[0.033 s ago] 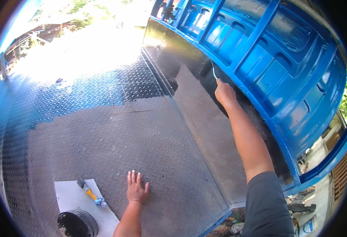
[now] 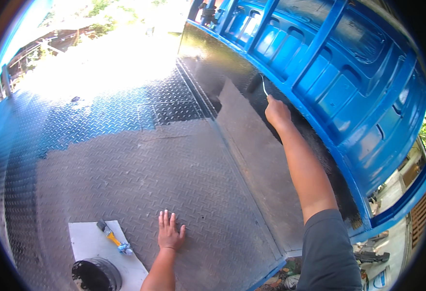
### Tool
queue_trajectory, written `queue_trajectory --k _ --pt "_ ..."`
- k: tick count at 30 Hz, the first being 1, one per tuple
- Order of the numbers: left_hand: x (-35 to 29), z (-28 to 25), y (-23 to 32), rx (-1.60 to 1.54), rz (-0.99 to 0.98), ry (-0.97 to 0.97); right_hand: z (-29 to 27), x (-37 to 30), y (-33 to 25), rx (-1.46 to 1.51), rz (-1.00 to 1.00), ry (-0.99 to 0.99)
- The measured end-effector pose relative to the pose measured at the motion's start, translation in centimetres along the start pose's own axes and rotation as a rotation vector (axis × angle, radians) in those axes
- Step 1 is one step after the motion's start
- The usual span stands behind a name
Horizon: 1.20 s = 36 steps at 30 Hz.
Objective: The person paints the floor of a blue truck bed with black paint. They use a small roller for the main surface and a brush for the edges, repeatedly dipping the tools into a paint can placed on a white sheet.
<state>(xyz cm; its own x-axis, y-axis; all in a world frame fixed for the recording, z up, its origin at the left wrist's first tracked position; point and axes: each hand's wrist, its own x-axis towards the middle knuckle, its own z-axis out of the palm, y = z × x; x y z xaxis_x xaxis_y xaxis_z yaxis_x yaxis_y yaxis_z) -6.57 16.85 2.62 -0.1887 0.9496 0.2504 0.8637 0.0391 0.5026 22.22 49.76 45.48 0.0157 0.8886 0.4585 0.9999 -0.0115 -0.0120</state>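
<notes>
My right hand point(image 2: 277, 112) is closed round the handle of a small paint roller point(image 2: 264, 86) with a thin pale frame. Its dark roller head rests against the wet black strip of the side panel point(image 2: 252, 140), just below the blue edge. Black paint covers the panel's upper strip and far end, while a duller grey-brown area lies below. My left hand point(image 2: 171, 236) lies flat, fingers spread, on the unpainted part of the diamond-plate floor point(image 2: 125, 179). Left of that hand, a paintbrush point(image 2: 112, 237) with a yellow handle, its end wrapped in something bluish, lies on a white board point(image 2: 84, 237).
An open can point(image 2: 96, 274), blackened inside, stands on the board's near end. Glossy black paint point(image 2: 106, 116) covers the far floor. A blue truck cab point(image 2: 339, 92) and its rails rise along the right. The floor's near edge point(image 2: 271, 271) drops off to ground with debris.
The whole view has shifted very slightly. Both hands and the roller otherwise look the same.
</notes>
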Motion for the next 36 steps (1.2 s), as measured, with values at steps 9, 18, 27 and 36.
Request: queue_trajectory --k 9,18,27,36 --pt "0.4 0.2 -0.5 0.105 0.012 -0.025 6.1 11.3 -5.8 0.088 -0.004 -0.012" --pt "0.1 0.2 -0.5 0.138 0.024 -0.035 10.8 19.2 -9.1 0.235 0.043 0.061" --pt "-0.1 -0.5 -0.3 0.098 -0.02 -0.031 7.1 13.9 -7.0 0.127 -0.032 -0.001" --pt "0.2 -0.8 0.4 0.01 -0.02 -0.052 0.4 3.2 -0.8 0.006 -0.015 -0.014"
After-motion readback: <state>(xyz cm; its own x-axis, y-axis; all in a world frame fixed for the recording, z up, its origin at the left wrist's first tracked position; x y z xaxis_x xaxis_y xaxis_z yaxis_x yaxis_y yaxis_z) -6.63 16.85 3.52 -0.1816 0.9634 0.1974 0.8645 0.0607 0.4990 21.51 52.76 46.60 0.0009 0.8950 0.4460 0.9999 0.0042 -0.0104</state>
